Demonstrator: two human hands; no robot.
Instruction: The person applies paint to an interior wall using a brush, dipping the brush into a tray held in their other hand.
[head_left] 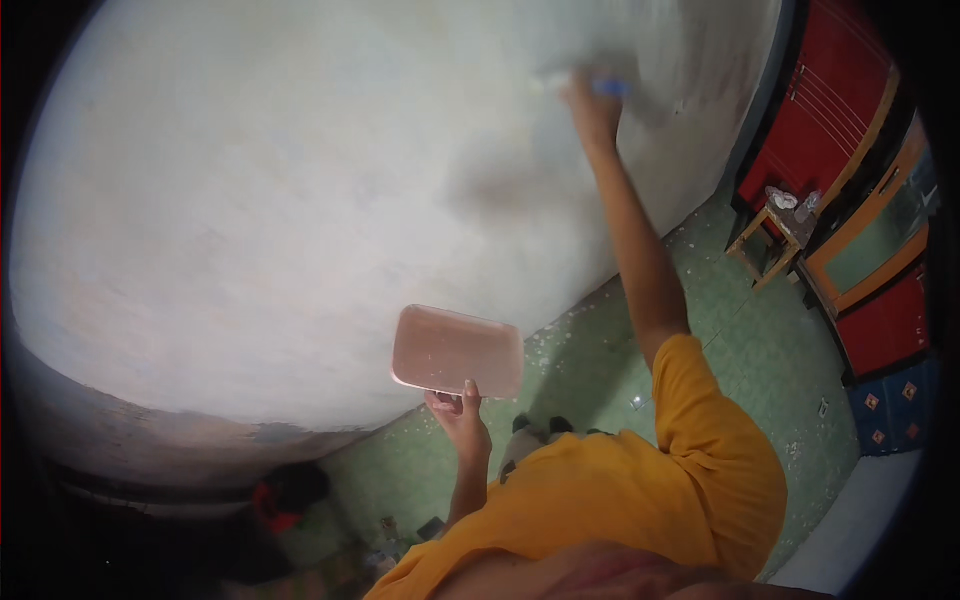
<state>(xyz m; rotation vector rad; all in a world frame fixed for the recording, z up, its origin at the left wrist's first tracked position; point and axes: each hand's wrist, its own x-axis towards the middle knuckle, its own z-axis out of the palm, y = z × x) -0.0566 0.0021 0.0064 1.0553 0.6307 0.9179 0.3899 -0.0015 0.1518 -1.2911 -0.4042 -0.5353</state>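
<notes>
My left hand (460, 420) is closed on the near edge of a shallow pink plastic container (458, 350), thumb over the rim and fingers beneath. The container is held tilted in front of the wall; a few pale specks show on it. Far out to the upper right, my right hand (592, 115) is closed round a small tool with a blue end (611, 88) and a whitish part on the other side. Motion blurs this tool, and its exact kind cannot be made out. It is at the pale wall (250, 200), which has grey, patchy areas around my hand.
Green floor (740, 330) with scattered white flecks lies below. A small wooden stool (775, 235) bearing crumpled whitish things stands at the right, beside a red cabinet (815, 95). Dark and red items (285, 500) lie near the wall's foot at lower left.
</notes>
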